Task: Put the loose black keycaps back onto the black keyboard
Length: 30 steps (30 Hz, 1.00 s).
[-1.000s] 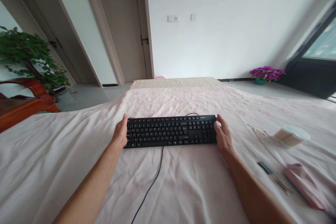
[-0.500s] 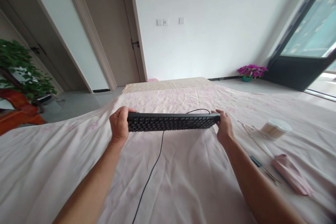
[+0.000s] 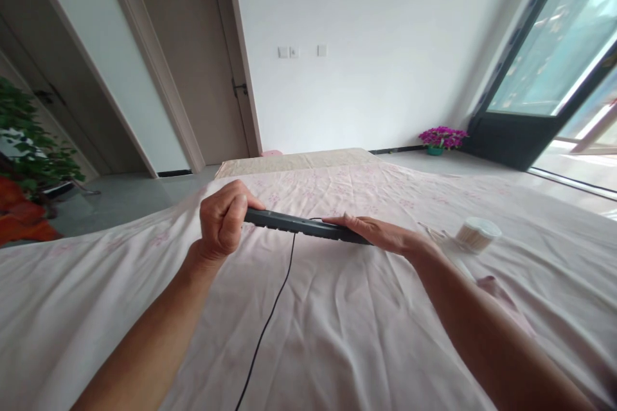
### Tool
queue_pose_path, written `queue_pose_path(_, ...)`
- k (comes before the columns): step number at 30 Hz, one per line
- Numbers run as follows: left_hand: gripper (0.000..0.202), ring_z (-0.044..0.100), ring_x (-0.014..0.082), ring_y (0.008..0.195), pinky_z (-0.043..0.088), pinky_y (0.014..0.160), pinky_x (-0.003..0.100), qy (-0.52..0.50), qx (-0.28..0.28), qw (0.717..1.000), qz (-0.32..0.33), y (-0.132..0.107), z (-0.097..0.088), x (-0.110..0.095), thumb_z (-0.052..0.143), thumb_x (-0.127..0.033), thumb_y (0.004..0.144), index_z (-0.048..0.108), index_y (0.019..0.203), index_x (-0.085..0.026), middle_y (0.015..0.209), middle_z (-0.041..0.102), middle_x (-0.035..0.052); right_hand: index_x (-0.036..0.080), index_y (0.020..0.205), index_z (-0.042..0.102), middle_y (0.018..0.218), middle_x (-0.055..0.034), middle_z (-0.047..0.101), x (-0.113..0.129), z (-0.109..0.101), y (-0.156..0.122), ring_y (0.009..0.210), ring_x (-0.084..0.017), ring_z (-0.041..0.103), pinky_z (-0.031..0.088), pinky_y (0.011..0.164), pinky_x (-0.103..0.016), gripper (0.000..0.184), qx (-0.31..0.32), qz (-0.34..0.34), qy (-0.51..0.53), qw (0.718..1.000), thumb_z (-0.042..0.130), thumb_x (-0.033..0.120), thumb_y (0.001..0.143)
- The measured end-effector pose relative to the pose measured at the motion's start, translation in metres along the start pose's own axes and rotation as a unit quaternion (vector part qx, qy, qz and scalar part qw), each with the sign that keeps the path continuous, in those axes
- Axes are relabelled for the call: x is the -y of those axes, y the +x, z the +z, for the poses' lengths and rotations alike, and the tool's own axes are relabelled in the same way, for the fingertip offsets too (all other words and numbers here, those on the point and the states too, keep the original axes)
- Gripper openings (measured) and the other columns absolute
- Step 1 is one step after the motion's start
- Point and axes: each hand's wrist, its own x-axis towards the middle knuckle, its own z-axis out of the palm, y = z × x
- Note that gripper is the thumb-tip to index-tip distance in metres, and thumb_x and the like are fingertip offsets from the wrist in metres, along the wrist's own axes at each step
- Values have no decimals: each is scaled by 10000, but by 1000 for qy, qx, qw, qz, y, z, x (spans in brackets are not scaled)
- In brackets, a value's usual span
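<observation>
A black keyboard (image 3: 299, 223) is held up on edge above the bedspread, its right end lower than its left. Only its narrow edge and a strip of keys beneath show; the rest is turned from view. My left hand (image 3: 222, 218) is closed around its left end, with the thumb along the edge. My right hand (image 3: 378, 231) lies with fingers stretched out over the right part of the keyboard, touching it. A thin black cable (image 3: 272, 314) runs from below the keyboard toward me across the cloth.
Right of my right arm stand a round tub of cotton swabs (image 3: 478, 234) and a folded pink cloth (image 3: 506, 302), partly covered by the arm. A wrinkled, pale pink floral bedspread (image 3: 299, 359) lies beneath. Farther off are a potted plant with magenta flowers (image 3: 442, 138) and a door (image 3: 193, 45).
My right hand has let go of the keyboard's right end and moved left, flattening onto it. The keyboard has tilted down to the right and its keys have turned mostly out of sight.
</observation>
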Motion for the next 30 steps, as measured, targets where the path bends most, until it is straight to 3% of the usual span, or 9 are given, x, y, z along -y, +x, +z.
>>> queue_pose_path(2, 364, 564, 157, 603, 455, 598, 316, -11, 5, 1000, 16, 1, 0, -3, 424, -293, 922, 658, 665, -182, 633, 604, 50, 338, 1297, 585, 1390, 32, 538, 3, -1, -3, 1351, -284, 407, 208, 1165, -530, 578, 88, 26, 36, 995, 289, 667, 924)
queue_pose_path(7, 335, 570, 158, 602, 463, 597, 323, -28, 10, 999, 39, -2, 0, -9, 434, -259, 913, 674, 693, -178, 645, 618, 54, 310, 1393, 477, 1502, 21, 391, 11, -1, -7, 1420, -260, 281, 147, 1182, -520, 602, -56, -2, 69, 996, 279, 649, 937)
queue_pose_path(12, 337, 574, 167, 602, 473, 596, 328, -23, 13, 998, 49, -6, 0, -12, 435, -282, 915, 674, 698, -186, 649, 633, 62, 343, 1307, 572, 1406, 32, 521, 22, 5, -3, 1349, -270, 412, 241, 1164, -498, 558, 109, -3, 39, 993, 347, 665, 911)
queue_pose_path(16, 330, 574, 165, 597, 474, 592, 328, -24, 12, 998, 57, -7, 0, -13, 435, -269, 911, 678, 703, -191, 643, 628, 57, 325, 1422, 429, 1518, 25, 361, 34, 14, 3, 1420, -253, 281, 202, 1175, -498, 600, -13, -27, 46, 999, 315, 648, 929)
queue_pose_path(17, 327, 575, 164, 596, 475, 593, 328, -23, 13, 998, 58, -7, 0, -13, 436, -265, 908, 678, 702, -192, 642, 627, 55, 326, 1435, 405, 1526, 28, 345, 37, 17, 4, 1427, -249, 266, 194, 1179, -492, 604, -6, -42, 45, 998, 340, 644, 926)
queue_pose_path(21, 317, 581, 163, 598, 483, 594, 326, -18, 27, 997, 69, -9, -3, -14, 438, -254, 899, 677, 702, -189, 646, 629, 53, 351, 1375, 491, 1454, 46, 462, 47, 23, 8, 1370, -245, 381, 238, 1172, -470, 528, 133, -70, 35, 988, 359, 613, 936)
queue_pose_path(25, 305, 577, 164, 607, 481, 593, 327, -26, 30, 996, 80, -12, -5, -15, 431, -227, 895, 673, 714, -186, 646, 623, 56, 329, 1410, 447, 1508, 45, 379, 53, 22, 7, 1417, -237, 291, 209, 1179, -476, 533, 36, -70, 41, 996, 292, 582, 967)
queue_pose_path(26, 304, 576, 165, 608, 481, 593, 327, -27, 28, 996, 79, -12, -5, -16, 432, -225, 895, 671, 710, -186, 645, 620, 56, 326, 1414, 439, 1513, 45, 370, 53, 22, 6, 1420, -237, 284, 205, 1181, -475, 534, 38, -77, 42, 995, 317, 582, 962)
queue_pose_path(30, 297, 579, 167, 615, 485, 598, 330, -22, 33, 996, 77, -14, -5, -18, 438, -212, 889, 673, 711, -185, 652, 621, 58, 349, 1364, 504, 1434, 46, 487, 53, 20, 3, 1348, -245, 416, 279, 1157, -464, 503, 159, -82, 39, 983, 380, 591, 940)
